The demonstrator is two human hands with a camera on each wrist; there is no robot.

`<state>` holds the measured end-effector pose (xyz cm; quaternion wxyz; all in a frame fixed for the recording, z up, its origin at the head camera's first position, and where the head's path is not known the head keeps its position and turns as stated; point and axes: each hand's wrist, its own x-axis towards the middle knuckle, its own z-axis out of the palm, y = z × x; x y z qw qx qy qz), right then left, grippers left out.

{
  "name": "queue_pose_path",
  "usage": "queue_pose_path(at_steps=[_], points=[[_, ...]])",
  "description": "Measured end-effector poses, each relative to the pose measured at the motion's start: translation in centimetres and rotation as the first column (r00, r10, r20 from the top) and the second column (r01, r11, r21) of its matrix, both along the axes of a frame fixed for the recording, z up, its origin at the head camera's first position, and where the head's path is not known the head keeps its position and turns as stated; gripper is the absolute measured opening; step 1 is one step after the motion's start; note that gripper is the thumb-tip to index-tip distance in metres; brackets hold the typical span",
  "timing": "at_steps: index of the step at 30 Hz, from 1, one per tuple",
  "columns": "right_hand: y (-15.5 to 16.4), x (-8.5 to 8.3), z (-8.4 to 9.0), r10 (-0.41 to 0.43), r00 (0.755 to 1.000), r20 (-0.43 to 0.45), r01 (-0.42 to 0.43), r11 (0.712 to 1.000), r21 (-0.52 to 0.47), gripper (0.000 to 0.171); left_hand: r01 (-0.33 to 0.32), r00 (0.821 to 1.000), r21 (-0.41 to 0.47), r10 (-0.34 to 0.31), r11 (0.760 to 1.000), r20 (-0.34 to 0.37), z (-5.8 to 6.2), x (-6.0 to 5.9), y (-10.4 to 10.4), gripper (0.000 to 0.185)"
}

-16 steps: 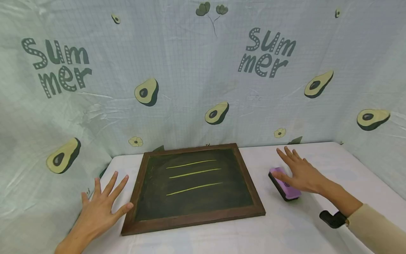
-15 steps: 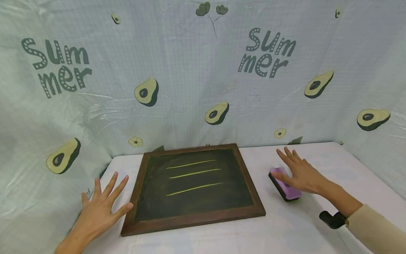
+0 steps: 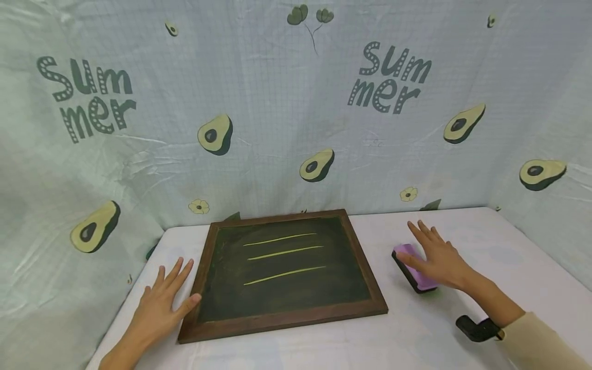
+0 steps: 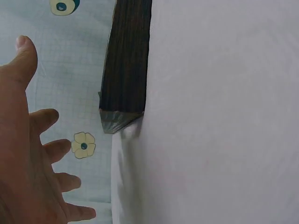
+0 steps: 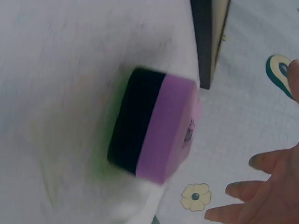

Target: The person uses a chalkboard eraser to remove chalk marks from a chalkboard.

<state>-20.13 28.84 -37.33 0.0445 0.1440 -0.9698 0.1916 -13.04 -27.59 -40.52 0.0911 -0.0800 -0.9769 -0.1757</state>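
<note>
A wood-framed chalkboard (image 3: 287, 272) bearing three yellow chalk lines lies on the white table. To its left is my left hand (image 3: 159, 311), fingers spread and straight, the thumb overlapping the frame's left edge in the head view. In the left wrist view that hand (image 4: 32, 154) holds nothing beside the dark frame (image 4: 126, 60). A purple board eraser (image 3: 418, 272) with a black felt base rests right of the board. My right hand (image 3: 439, 259) hovers over it, fingers extended, partly hiding it. The right wrist view shows a gap between the eraser (image 5: 159, 126) and the hand (image 5: 271, 191).
A pale cloth backdrop (image 3: 259, 103) printed with avocados and "summer" lettering hangs behind and at both sides of the table (image 3: 324, 349). A black wrist mount (image 3: 478, 329) sits at my right wrist. Green and yellowish smudges mark the tabletop around the eraser.
My left hand has shifted right and slightly down, closer to the chalkboard's frame, its fingers less spread. My right hand has dropped slightly over the eraser. Board and eraser stay put.
</note>
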Motion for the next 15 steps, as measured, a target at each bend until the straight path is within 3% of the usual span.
queue_pose_path(at_steps=[3, 8, 15], points=[[-0.8, -0.1, -0.8, -0.052, 0.999, 0.009, 0.052, 0.998, -0.031, 0.086, 0.007, 0.999, 0.038, -0.008, 0.999, 0.031, -0.4, -0.1, 0.2, 0.078], [-2.1, -0.3, -1.5, -0.114, 0.993, 0.029, 0.115, 0.993, -0.028, 0.090, 0.016, 0.997, 0.072, -0.021, 0.997, 0.079, -0.1, -0.2, 0.0, 0.077], [-2.3, 0.8, -1.6, -0.207, 0.975, 0.080, 0.207, 0.978, -0.001, 0.091, 0.071, 0.990, 0.143, -0.087, 0.987, 0.112, -0.2, -0.5, 0.0, 0.072]])
